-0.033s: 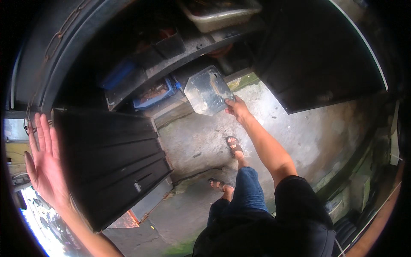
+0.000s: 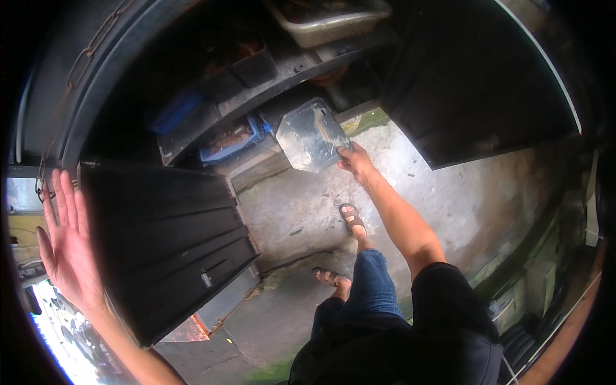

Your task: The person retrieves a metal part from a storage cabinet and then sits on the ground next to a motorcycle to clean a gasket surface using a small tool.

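My right hand [image 2: 353, 160] grips the right corner of a flat grey, cut-cornered plate [image 2: 305, 135], its surface scuffed, held out in front of a low shelf. A blue bin [image 2: 228, 147] with unclear contents lies just left of the plate. My left hand [image 2: 64, 237] is raised with fingers stretched out and palm showing, at the outer edge of an open dark door panel [image 2: 163, 250]. A rusty chain [image 2: 83, 61] hangs just above its fingertips; whether they touch it is unclear.
A dark cabinet shelf [image 2: 256, 90] holds dim containers, with a pale tray [image 2: 327, 22] higher up. Another dark door [image 2: 481, 83] stands open at the right. My sandaled feet are on a stained concrete floor [image 2: 276, 205]. Green-stained boards and dark hoses line the lower right.
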Demonstrator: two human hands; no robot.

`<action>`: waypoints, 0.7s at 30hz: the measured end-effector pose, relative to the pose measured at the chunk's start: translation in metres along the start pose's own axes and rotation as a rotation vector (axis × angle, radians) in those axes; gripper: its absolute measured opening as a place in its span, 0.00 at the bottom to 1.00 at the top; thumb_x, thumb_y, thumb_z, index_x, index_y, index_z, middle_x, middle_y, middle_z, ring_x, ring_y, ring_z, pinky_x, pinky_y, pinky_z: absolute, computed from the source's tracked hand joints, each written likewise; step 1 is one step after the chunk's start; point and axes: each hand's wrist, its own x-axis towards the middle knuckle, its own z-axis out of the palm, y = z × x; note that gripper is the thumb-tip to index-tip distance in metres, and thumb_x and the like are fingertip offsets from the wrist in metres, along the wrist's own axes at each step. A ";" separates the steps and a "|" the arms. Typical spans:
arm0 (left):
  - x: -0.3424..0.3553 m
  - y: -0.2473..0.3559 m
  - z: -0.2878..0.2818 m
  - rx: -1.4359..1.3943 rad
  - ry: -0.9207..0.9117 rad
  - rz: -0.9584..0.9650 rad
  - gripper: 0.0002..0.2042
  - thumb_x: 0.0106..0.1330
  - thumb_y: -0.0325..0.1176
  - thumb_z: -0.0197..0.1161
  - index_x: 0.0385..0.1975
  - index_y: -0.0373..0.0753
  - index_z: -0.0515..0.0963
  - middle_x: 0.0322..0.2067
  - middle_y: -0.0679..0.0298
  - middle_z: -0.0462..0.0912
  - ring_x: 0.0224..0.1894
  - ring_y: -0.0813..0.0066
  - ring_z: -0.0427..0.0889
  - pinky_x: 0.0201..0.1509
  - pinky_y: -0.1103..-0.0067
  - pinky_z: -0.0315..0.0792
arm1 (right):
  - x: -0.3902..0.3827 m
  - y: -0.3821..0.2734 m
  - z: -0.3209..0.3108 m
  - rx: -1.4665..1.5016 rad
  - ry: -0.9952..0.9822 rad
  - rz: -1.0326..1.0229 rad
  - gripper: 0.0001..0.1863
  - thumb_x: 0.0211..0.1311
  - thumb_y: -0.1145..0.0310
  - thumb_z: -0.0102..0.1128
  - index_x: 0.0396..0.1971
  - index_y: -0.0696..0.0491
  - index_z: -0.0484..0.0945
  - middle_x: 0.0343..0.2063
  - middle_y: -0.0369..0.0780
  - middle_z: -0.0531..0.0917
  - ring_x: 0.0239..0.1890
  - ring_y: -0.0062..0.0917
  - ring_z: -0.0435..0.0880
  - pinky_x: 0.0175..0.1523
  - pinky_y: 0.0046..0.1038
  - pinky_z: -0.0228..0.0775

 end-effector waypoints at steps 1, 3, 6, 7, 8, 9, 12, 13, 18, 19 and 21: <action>0.000 -0.002 -0.001 -0.009 -0.005 -0.005 0.36 0.66 0.30 0.51 0.69 0.51 0.37 0.70 0.55 0.36 0.71 0.54 0.37 0.70 0.55 0.38 | -0.002 -0.001 -0.001 0.000 -0.012 0.006 0.15 0.58 0.69 0.60 0.45 0.52 0.72 0.31 0.33 0.77 0.25 0.19 0.74 0.31 0.22 0.73; 0.002 -0.002 -0.002 -0.023 -0.018 -0.006 0.36 0.66 0.30 0.50 0.69 0.51 0.37 0.70 0.55 0.37 0.71 0.54 0.37 0.71 0.55 0.37 | -0.003 -0.004 -0.004 0.002 -0.034 0.016 0.16 0.60 0.68 0.58 0.47 0.52 0.70 0.33 0.33 0.76 0.31 0.19 0.73 0.36 0.24 0.73; -0.001 0.007 -0.004 -0.048 -0.024 -0.033 0.35 0.67 0.30 0.50 0.69 0.49 0.38 0.70 0.55 0.37 0.71 0.54 0.37 0.71 0.55 0.36 | -0.003 -0.009 0.008 0.124 -0.039 -0.027 0.13 0.60 0.68 0.58 0.44 0.53 0.71 0.30 0.34 0.76 0.28 0.18 0.73 0.34 0.23 0.73; -0.001 0.008 -0.007 -0.064 -0.032 -0.047 0.34 0.67 0.30 0.49 0.69 0.48 0.38 0.70 0.55 0.37 0.71 0.54 0.37 0.71 0.56 0.36 | 0.001 -0.012 0.009 0.143 -0.018 -0.044 0.12 0.59 0.68 0.58 0.42 0.54 0.71 0.29 0.35 0.76 0.26 0.19 0.74 0.31 0.22 0.73; -0.001 0.008 -0.011 -0.086 -0.092 -0.087 0.32 0.68 0.32 0.47 0.69 0.46 0.40 0.70 0.55 0.37 0.71 0.55 0.37 0.71 0.57 0.36 | 0.005 -0.016 0.011 0.161 0.002 -0.060 0.12 0.59 0.69 0.58 0.40 0.56 0.72 0.28 0.35 0.76 0.24 0.19 0.74 0.27 0.20 0.72; 0.000 0.011 -0.016 -0.064 -0.095 -0.122 0.32 0.69 0.33 0.47 0.69 0.46 0.40 0.70 0.55 0.37 0.71 0.55 0.37 0.71 0.58 0.36 | 0.011 -0.018 0.012 0.181 0.025 -0.075 0.11 0.58 0.69 0.59 0.38 0.57 0.72 0.27 0.36 0.76 0.21 0.19 0.75 0.24 0.19 0.72; -0.002 0.022 -0.017 0.041 -0.085 -0.134 0.29 0.70 0.38 0.43 0.69 0.45 0.41 0.70 0.56 0.38 0.71 0.57 0.39 0.72 0.60 0.37 | 0.026 -0.029 0.030 0.199 0.057 -0.089 0.11 0.58 0.70 0.58 0.37 0.59 0.71 0.28 0.39 0.77 0.22 0.21 0.76 0.23 0.20 0.72; 0.000 0.021 -0.020 0.056 -0.085 -0.132 0.29 0.70 0.38 0.43 0.69 0.45 0.41 0.70 0.56 0.39 0.71 0.57 0.39 0.72 0.60 0.37 | 0.032 -0.031 0.036 0.213 0.074 -0.090 0.12 0.58 0.70 0.58 0.39 0.59 0.71 0.29 0.40 0.77 0.23 0.22 0.76 0.23 0.21 0.72; -0.003 0.015 -0.026 0.052 -0.092 -0.145 0.29 0.70 0.38 0.43 0.69 0.45 0.41 0.69 0.56 0.39 0.71 0.57 0.39 0.72 0.60 0.37 | 0.044 -0.050 0.083 0.190 0.015 -0.215 0.19 0.58 0.62 0.61 0.45 0.58 0.71 0.36 0.41 0.79 0.35 0.26 0.79 0.33 0.23 0.75; -0.005 0.012 -0.027 0.050 -0.090 -0.150 0.29 0.70 0.38 0.43 0.69 0.45 0.41 0.69 0.56 0.39 0.71 0.57 0.39 0.72 0.60 0.37 | 0.040 -0.052 0.088 0.084 0.002 -0.254 0.23 0.58 0.60 0.62 0.47 0.59 0.70 0.39 0.41 0.79 0.37 0.27 0.79 0.36 0.25 0.75; -0.001 0.004 -0.024 0.049 -0.107 -0.172 0.29 0.70 0.38 0.43 0.69 0.45 0.41 0.69 0.56 0.39 0.71 0.57 0.40 0.72 0.60 0.38 | 0.064 -0.036 0.068 -0.248 0.236 -0.459 0.28 0.55 0.61 0.63 0.51 0.60 0.67 0.36 0.43 0.80 0.38 0.30 0.80 0.40 0.31 0.73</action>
